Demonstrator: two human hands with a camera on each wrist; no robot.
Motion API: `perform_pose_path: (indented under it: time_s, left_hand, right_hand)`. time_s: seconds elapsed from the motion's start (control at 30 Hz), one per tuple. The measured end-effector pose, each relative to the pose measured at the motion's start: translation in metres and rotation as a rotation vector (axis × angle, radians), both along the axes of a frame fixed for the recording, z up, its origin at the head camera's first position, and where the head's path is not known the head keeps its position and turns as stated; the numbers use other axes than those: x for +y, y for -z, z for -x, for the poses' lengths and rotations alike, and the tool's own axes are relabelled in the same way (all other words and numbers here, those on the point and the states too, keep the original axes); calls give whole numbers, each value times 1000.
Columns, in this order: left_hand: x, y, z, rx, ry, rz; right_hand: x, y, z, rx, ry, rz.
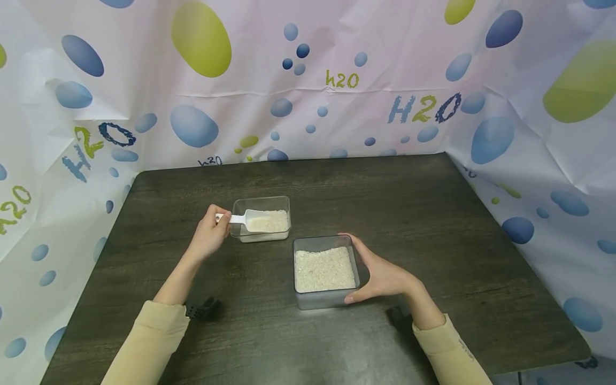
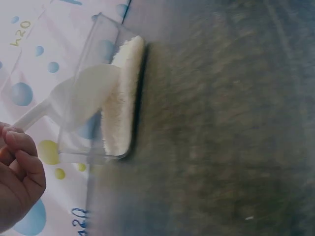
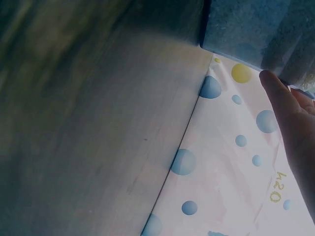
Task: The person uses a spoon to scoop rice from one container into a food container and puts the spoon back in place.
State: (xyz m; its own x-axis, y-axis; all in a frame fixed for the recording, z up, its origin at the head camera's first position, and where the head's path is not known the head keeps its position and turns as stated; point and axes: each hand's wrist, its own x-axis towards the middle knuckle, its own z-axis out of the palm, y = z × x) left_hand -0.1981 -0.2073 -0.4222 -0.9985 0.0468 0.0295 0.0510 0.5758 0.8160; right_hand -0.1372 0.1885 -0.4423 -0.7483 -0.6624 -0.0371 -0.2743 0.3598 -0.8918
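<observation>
Fingers, left hand (image 1: 209,235): pinching the handle of a white scoop (image 1: 255,220), likely gripped there to stay clear of the grains.
Fingers, right hand (image 1: 383,274): wrapped around the right side of a grey container (image 1: 322,300), thumb in front, presumably steadying it.
Scoop: bowl inside a clear container (image 1: 260,203), tip at the rice (image 1: 275,219).
Containers: apart, the clear one farther back and left, apparently spaced so each hand can work one.
Tabletop (image 1: 433,214): dark, bearing both containers; patterned backdrop (image 1: 269,69) behind.
</observation>
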Motion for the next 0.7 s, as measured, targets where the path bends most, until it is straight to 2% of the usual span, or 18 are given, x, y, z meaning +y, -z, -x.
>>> perform_pose_path:
  time_s: [0.17,0.37,0.57,0.7]
  left_hand:
    - [-2,-9,3,29,25,119]
    - [0,-24,2,70,81,222]
    - [5,-41,-5,123,174,346]
    - [10,-51,-11,178,203,416]
  right_hand:
    - [0,0,0,-1,-1,2]
    - [0,1,0,-3,-1,3]
    - [0,1,0,-2,1,0]
    - [0,1,1,-2,3,-2]
